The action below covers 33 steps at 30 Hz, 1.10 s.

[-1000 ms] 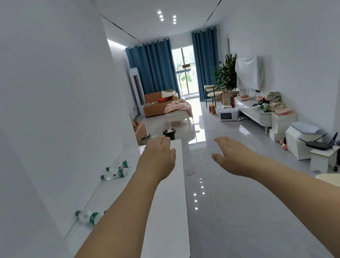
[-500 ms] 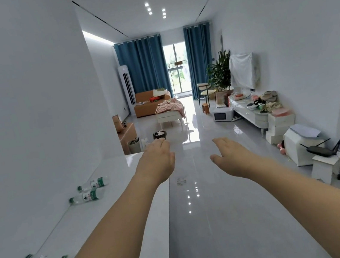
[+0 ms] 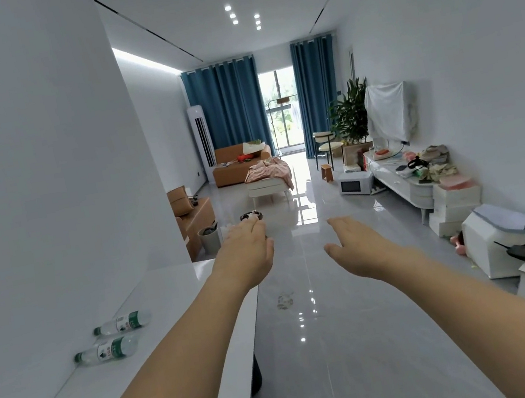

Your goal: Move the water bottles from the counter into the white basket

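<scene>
In the head view, two water bottles (image 3: 122, 323) (image 3: 107, 350) lie on their sides along the counter's (image 3: 171, 285) wall edge, green-and-white labels too small to read. The left hand (image 3: 247, 257) hovers flat and empty past the counter's far corner, well apart from them. The right hand (image 3: 357, 245) is spread, empty, over the floor.

Blue curtains (image 3: 228, 113), orange sofa (image 3: 234, 168), microwave (image 3: 355, 183) on floor, potted plant (image 3: 349, 113).

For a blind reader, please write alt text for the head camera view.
Two empty open hands, left hand and right hand, stretch forward over a white counter where two water bottles lie beside the wall.
</scene>
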Tool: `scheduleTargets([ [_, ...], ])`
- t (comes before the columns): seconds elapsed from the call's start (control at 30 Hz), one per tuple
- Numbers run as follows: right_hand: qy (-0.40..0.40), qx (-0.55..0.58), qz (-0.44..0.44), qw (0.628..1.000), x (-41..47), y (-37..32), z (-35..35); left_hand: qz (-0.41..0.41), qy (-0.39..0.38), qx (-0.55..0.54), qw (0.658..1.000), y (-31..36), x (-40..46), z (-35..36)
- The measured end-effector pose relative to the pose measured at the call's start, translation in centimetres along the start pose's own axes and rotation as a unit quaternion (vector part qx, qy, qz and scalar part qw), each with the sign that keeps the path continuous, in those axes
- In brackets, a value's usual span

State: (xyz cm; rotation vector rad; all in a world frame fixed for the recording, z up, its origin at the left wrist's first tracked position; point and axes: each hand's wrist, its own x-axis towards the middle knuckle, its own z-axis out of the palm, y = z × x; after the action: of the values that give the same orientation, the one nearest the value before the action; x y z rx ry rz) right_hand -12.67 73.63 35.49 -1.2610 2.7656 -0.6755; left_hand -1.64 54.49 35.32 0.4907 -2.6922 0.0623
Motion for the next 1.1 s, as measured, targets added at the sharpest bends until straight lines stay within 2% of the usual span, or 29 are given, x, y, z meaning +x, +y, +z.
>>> scheduleTargets([
  [0.53, 0.009, -0.018, 0.012, 1.0, 28.1, 4.8, 1.6, -0.012, 0.003, -0.033, 0.999, -9.8, 25.8, 10.1],
  [0.87, -0.01, 0.004, 0.014, 1.0, 43.5, 11.6, 3.7, -0.026, -0.027, -0.026, 0.999, -12.1, 38.9, 17.5],
  [1.1, 0.001, 0.016, -0.008, 1.0, 54.6, 15.2, 2.6, -0.039, 0.0, 0.012, 0.999, -13.5, 48.6, 18.8],
])
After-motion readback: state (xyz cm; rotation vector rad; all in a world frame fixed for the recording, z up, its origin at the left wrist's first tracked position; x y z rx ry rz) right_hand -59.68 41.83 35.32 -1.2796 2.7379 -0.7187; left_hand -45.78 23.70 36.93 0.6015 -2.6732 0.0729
